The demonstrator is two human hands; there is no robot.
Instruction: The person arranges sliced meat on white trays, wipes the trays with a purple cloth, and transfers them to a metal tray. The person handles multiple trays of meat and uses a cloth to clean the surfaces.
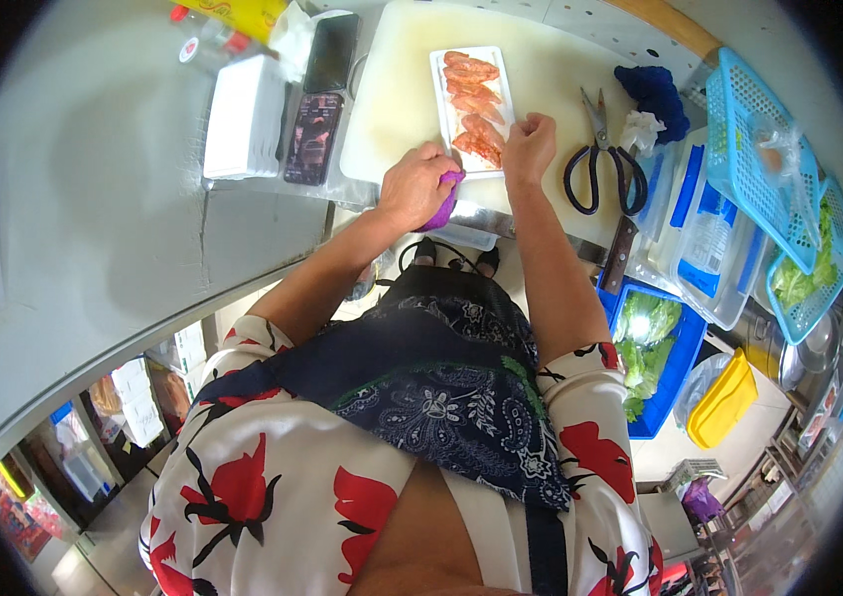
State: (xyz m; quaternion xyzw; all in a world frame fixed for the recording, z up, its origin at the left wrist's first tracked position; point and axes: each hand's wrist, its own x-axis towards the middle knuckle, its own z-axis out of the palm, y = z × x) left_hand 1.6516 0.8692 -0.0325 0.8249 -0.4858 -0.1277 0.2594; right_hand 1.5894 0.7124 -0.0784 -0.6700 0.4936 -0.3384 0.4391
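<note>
Several pieces of raw, reddish marinated meat [475, 97] lie in a row on a shallow white tray [439, 82]. The tray rests on a pale cutting board [392, 97]. My left hand [415, 186] grips a bunched purple cloth [442, 208] at the tray's near left corner. At the tray's right edge is my right hand [530, 149], its fingers curled against the rim. My palm hides the exact hold there. To the right of that hand, black-handled scissors [599, 141] lie on the board, blades slightly apart and pointing away from me.
Left of the board are two phones [331, 52] and stacked white trays [241, 115]. On the right are a dark blue cloth [652, 97], a wooden-handled knife [619, 253], plastic containers [712, 231] and light blue baskets [756, 149]. A blue bin [671, 395] below holds leafy greens.
</note>
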